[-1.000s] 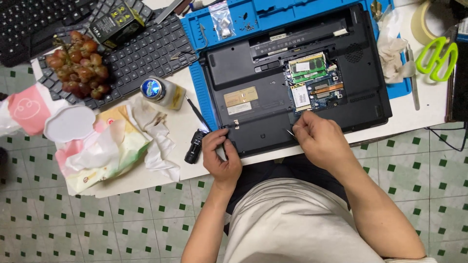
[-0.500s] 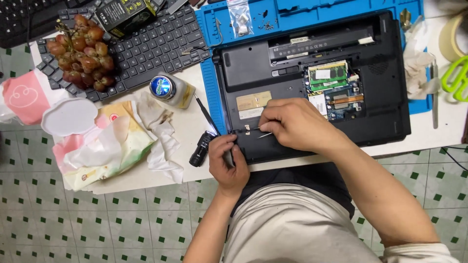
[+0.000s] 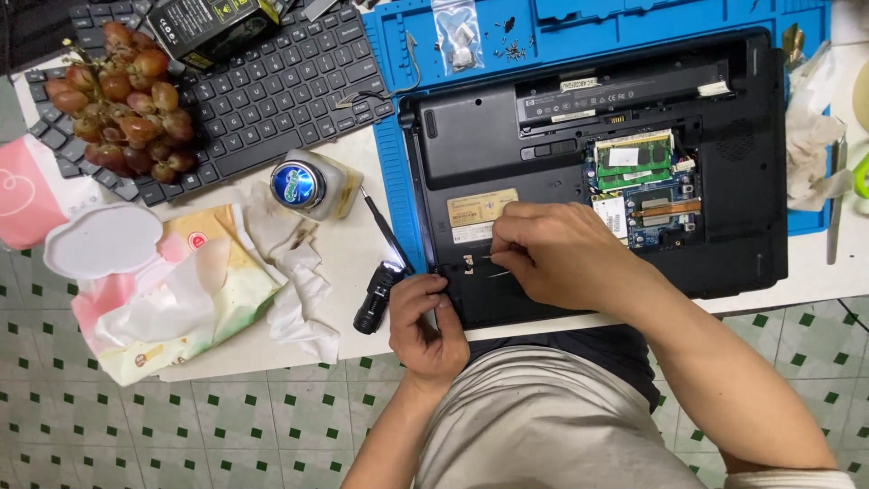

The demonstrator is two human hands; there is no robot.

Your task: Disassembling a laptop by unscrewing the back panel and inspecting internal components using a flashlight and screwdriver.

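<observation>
Two hands are working at the near edge of the white table (image 3: 353,226), seen from the head camera. The right hand (image 3: 561,258) is resting on the underside of the black laptop (image 3: 507,154), near its front left corner, with fingers pinched narrowly on thin metal tweezers (image 3: 493,264) whose tips are pointing left across the case. The left hand (image 3: 430,321) is gripping the laptop's front left corner, fingers curled over the edge; whether it is holding anything small I cannot tell. The laptop is lying on a blue mat (image 3: 634,23) toward the table's right side, its memory bay open and showing green boards (image 3: 634,163). Just left of the left hand, a black screwdriver (image 3: 380,281) is lying on the table, touching nothing else that I can see. Farther left, crumpled tissues (image 3: 290,263) and a wipes packet (image 3: 172,290) are lying. Toward the far left corner, a keyboard (image 3: 272,81) is carrying a bunch of grapes (image 3: 122,100).
</observation>
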